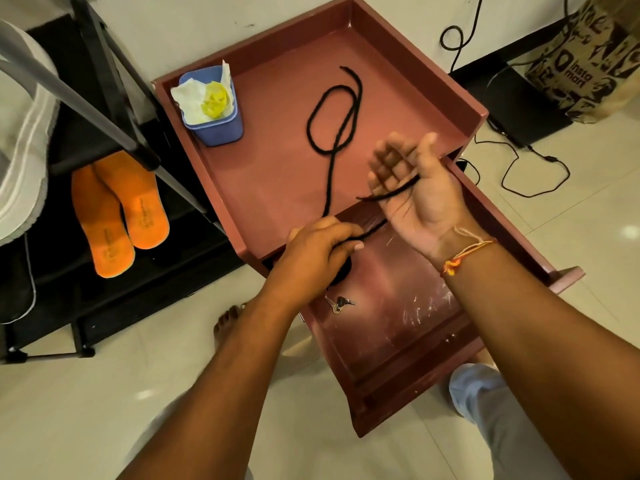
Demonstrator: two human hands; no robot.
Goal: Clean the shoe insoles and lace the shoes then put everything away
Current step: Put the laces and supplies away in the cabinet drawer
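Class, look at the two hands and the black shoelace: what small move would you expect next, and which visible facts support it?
Probably the left hand draws more black shoelace toward the open right hand to gather it. One end already lies across the right palm, the left hand grips the lace further along, and a long loop lies loose on the reddish tray.
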